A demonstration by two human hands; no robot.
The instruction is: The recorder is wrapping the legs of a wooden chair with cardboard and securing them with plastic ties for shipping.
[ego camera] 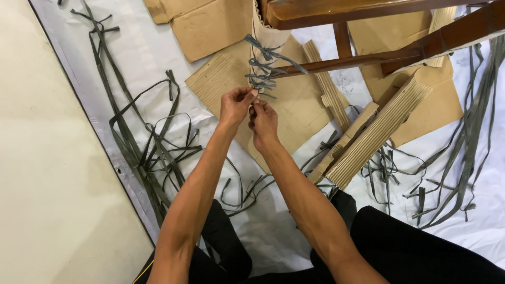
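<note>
A white sheet (273, 231) covers the floor across most of the frame, edged at the left by a bare cream floor (47, 158). Dark wooden furniture rails (368, 10) cross the upper right. Flattened brown cardboard pieces (294, 105) lie at upper centre, with pleated corrugated strips (379, 131) to their right. Loose grey-green straps (152, 152) sprawl at centre left and along the right edge. At centre, the left hand (235, 105) and right hand (263, 123) meet, nearly touching. Each hand has its fingertips pinched together on the lower end of a knotted bundle of grey-green strap (263, 71), which hangs against a cardboard-wrapped furniture leg (265, 34) just above the hands. Black-clad knees (410, 247) fill the bottom edge.
</note>
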